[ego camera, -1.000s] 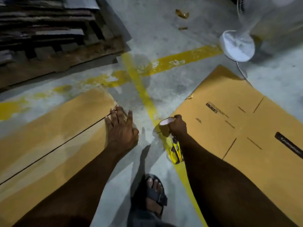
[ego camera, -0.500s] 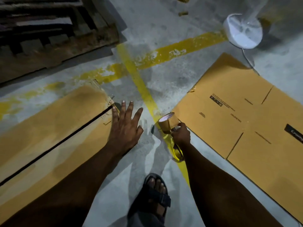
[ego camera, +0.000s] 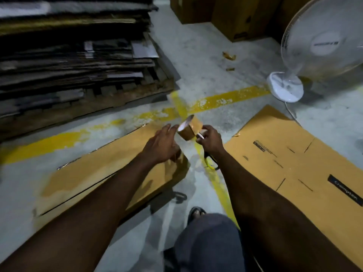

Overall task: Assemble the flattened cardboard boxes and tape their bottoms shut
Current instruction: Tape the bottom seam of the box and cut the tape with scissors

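A roll of brown packing tape is lifted above the floor between my hands. My right hand grips it together with a yellow-and-black handled tool that hangs below my wrist. My left hand hovers just left of the roll, fingers relaxed and stretched toward it, fingertips at its rim. A flattened cardboard box lies on the floor under my left arm. A second flattened box with printed markings lies on the right.
A pallet stacked with flat cardboard fills the far left. A white standing fan and its round base stand at the far right, its cord trailing by the right box. Assembled boxes stand behind. My sandalled foot is below.
My right hand has lifted the tape roll off the floor. My left hand left the edge of the left box and moved up toward the roll. The view tilted up.
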The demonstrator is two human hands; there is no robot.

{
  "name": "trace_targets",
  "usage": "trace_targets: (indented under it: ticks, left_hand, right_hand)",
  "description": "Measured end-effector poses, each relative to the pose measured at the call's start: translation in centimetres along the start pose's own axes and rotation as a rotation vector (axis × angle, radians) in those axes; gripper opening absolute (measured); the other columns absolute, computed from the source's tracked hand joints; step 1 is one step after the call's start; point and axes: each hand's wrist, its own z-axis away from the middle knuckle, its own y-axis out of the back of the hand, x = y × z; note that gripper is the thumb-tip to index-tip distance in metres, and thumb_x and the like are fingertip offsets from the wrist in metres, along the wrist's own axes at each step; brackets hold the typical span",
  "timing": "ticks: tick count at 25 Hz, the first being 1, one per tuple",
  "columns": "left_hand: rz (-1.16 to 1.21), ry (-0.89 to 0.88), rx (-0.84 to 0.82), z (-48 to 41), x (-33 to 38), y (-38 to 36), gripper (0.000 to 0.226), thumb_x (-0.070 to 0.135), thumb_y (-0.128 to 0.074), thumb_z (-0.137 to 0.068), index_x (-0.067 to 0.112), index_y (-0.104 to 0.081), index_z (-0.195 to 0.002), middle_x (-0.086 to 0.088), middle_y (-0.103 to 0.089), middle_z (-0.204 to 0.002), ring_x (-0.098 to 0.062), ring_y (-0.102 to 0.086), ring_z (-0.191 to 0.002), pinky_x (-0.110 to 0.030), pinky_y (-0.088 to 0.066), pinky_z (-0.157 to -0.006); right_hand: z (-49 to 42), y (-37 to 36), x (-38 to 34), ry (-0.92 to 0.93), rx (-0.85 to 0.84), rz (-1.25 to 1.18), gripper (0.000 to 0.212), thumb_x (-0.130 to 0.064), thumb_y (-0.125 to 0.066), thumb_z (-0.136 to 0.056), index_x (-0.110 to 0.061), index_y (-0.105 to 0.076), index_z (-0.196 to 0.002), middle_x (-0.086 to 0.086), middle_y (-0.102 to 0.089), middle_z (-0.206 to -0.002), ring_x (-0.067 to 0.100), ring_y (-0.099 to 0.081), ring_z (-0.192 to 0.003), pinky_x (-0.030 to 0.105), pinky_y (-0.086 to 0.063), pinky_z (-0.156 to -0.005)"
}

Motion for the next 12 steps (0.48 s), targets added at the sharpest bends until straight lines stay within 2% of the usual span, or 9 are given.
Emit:
trace_targets:
  ticks: [2, 5, 7, 9, 11, 12]
  left_hand:
    - [0.026, 0.053, 0.062, 3.5, -1.8, 4.5, 0.079, 0.035, -0.061, -0.087, 0.022, -0.018, -0.152, -0.009, -0.025, -0.156, -0.031, -0.032, -0.138, -0.043, -0.036, -0.108]
    - [0.063, 0.158, 0.2, 10.2, -5.4, 9.9, 0.08, 0.036, -0.067, -0.083, 0.023, -0.024, -0.149, -0.007, -0.035, -0.15, -0.029, -0.039, -0.133, -0.044, -0.038, -0.104]
    - [0.088, 0.211, 0.347, 15.7, -7.9, 12.6, 0.066, 0.038, -0.069, -0.081, 0.023, -0.04, -0.139, -0.004, -0.049, -0.139, -0.027, -0.045, -0.127, -0.046, -0.034, -0.105]
    - [0.049, 0.256, 0.417, 20.4, -10.4, 14.3, 0.051, 0.038, -0.071, -0.081, 0.021, -0.054, -0.126, -0.005, -0.062, -0.12, -0.028, -0.054, -0.115, -0.046, -0.029, -0.105]
    - [0.088, 0.33, 0.429, 24.2, -13.0, 14.6, 0.048, 0.039, -0.071, -0.08, 0.016, -0.058, -0.12, -0.009, -0.068, -0.103, -0.032, -0.059, -0.1, -0.046, -0.036, -0.098]
    - [0.165, 0.36, 0.434, 25.8, -14.1, 14.5, 0.05, 0.04, -0.07, -0.079, 0.014, -0.058, -0.12, -0.01, -0.068, -0.101, -0.032, -0.061, -0.095, -0.044, -0.042, -0.091]
  right_hand:
    - [2.0, -0.9, -7.0, 0.115, -0.071, -0.01, 0.058, -0.009, -0.077, -0.078, -0.01, -0.056, -0.131, 0.014, -0.071, -0.105, 0.028, -0.064, -0.102, 0.027, -0.039, -0.072]
    - [6.3, -4.6, -14.6, 0.265, -0.182, -0.101, 0.056, -0.007, -0.076, -0.078, -0.009, -0.056, -0.131, 0.014, -0.071, -0.097, 0.028, -0.066, -0.098, 0.033, -0.047, -0.075]
    - [10.5, -8.1, -17.5, 0.334, -0.277, -0.181, 0.056, -0.005, -0.076, -0.077, -0.01, -0.056, -0.129, 0.012, -0.07, -0.096, 0.026, -0.067, -0.094, 0.038, -0.052, -0.078]
    - [14.4, -11.6, -19.3, 0.392, -0.443, -0.237, 0.058, -0.005, -0.076, -0.074, -0.01, -0.057, -0.128, 0.004, -0.069, -0.088, 0.021, -0.067, -0.085, 0.043, -0.055, -0.078]
    - [16.9, -14.9, -20.9, 0.465, -0.611, -0.202, 0.056, -0.008, -0.077, -0.073, -0.012, -0.059, -0.126, -0.001, -0.069, -0.083, 0.018, -0.066, -0.078, 0.04, -0.053, -0.072]
    - [17.7, -16.3, -21.6, 0.486, -0.682, -0.18, 0.052, -0.008, -0.078, -0.075, -0.012, -0.06, -0.124, -0.001, -0.069, -0.082, 0.017, -0.066, -0.077, 0.037, -0.052, -0.069]
